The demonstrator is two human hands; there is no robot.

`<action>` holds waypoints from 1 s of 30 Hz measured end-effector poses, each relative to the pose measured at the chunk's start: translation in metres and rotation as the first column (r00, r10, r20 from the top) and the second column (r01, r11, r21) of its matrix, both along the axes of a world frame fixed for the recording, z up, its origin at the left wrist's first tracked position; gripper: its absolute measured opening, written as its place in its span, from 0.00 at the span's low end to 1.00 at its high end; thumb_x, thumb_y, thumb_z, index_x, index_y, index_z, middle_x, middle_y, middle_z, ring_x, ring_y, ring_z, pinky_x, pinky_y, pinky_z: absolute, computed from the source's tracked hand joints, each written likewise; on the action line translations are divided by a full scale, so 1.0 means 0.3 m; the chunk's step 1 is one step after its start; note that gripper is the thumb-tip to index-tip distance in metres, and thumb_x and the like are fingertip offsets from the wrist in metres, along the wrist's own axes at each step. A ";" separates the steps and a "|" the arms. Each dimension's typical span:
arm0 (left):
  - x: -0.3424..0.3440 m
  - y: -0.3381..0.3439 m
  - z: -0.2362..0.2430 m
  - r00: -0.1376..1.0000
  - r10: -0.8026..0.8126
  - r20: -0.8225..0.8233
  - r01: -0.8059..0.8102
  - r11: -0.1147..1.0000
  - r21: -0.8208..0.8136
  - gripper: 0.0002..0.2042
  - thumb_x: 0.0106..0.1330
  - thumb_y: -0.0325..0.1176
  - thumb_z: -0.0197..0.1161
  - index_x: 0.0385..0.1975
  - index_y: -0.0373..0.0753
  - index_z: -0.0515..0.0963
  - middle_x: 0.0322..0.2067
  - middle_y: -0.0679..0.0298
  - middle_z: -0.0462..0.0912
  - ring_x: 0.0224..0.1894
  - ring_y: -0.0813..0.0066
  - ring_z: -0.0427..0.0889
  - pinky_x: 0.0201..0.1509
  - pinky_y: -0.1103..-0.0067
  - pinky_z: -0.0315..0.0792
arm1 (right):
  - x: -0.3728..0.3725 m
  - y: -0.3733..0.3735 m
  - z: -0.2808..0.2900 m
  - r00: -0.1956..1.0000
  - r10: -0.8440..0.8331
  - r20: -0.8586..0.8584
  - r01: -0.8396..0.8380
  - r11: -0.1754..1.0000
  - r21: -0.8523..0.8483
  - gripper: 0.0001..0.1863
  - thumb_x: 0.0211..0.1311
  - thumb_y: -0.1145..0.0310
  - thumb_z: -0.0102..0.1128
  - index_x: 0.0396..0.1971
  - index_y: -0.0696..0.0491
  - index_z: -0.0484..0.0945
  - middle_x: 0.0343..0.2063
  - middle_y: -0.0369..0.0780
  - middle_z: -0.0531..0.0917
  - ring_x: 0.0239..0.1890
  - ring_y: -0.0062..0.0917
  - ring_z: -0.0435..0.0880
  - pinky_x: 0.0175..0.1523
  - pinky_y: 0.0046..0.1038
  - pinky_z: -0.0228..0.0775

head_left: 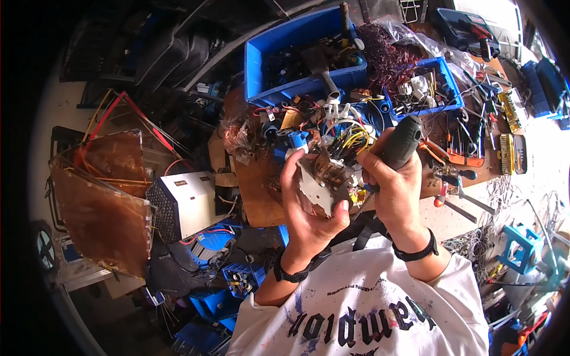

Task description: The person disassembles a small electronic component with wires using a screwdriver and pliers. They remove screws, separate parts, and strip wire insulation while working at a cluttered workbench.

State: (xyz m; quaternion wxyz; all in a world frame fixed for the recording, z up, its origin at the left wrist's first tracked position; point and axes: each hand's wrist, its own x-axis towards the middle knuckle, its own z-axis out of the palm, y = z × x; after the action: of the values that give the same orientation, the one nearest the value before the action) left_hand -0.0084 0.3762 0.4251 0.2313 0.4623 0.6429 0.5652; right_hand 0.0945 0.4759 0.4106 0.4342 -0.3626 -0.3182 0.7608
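Observation:
My left hand [309,228] is closed round the edge of a grey metal plate [321,194] with small holes. A brownish component [331,172] sits against the plate's upper right side. In my right hand [396,193] is a screwdriver [404,142], its thick dark green handle pointing up. Its thin shaft slants down below the fist, close to the plate; its tip is hard to make out, and I cannot tell whether it touches. Just beyond both hands lie a bundle of yellow and green wires [354,137] and a blue plastic part [297,140].
A large blue bin [267,95] of dark parts and a smaller blue tray [438,108] stand at the table's far side. Orange-handled pliers [432,151], a wire brush [506,154] and other hand tools lie right. A white metal box [193,204] is at left.

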 end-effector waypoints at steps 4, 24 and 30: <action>-0.010 0.002 0.003 1.000 -0.011 -0.016 0.011 1.000 -0.014 0.44 0.52 0.35 0.70 0.66 0.34 0.49 0.55 0.56 0.64 0.56 0.68 0.70 0.61 0.74 0.65 | -0.008 0.005 0.002 0.997 -0.036 -0.073 0.036 0.999 0.007 0.11 0.50 0.82 0.64 0.30 0.53 0.72 0.20 0.31 0.74 0.18 0.13 0.69 0.25 0.17 0.61; -0.041 -0.005 -0.002 0.968 -0.029 0.251 -0.006 0.991 0.137 0.48 0.49 0.35 0.70 0.68 0.35 0.46 0.61 0.52 0.62 0.62 0.64 0.66 0.65 0.71 0.61 | 0.173 0.073 0.139 0.993 -0.087 -0.082 0.117 0.849 0.515 0.31 0.64 0.45 0.57 0.52 0.56 0.63 0.33 0.39 0.70 0.33 0.21 0.69 0.36 0.22 0.65; -0.036 0.004 -0.001 0.969 -0.046 0.242 0.004 0.985 0.173 0.49 0.49 0.37 0.72 0.68 0.35 0.46 0.61 0.52 0.62 0.61 0.63 0.66 0.65 0.71 0.63 | 0.156 0.066 0.132 0.994 -0.101 -0.041 0.106 0.807 0.581 0.27 0.67 0.55 0.56 0.55 0.57 0.62 0.39 0.43 0.72 0.40 0.26 0.71 0.46 0.28 0.68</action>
State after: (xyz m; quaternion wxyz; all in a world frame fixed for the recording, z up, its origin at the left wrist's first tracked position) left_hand -0.0191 0.3776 0.4249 0.2754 0.4151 0.5525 0.6682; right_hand 0.1412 0.4957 0.4503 0.5664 -0.2260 -0.5136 0.6036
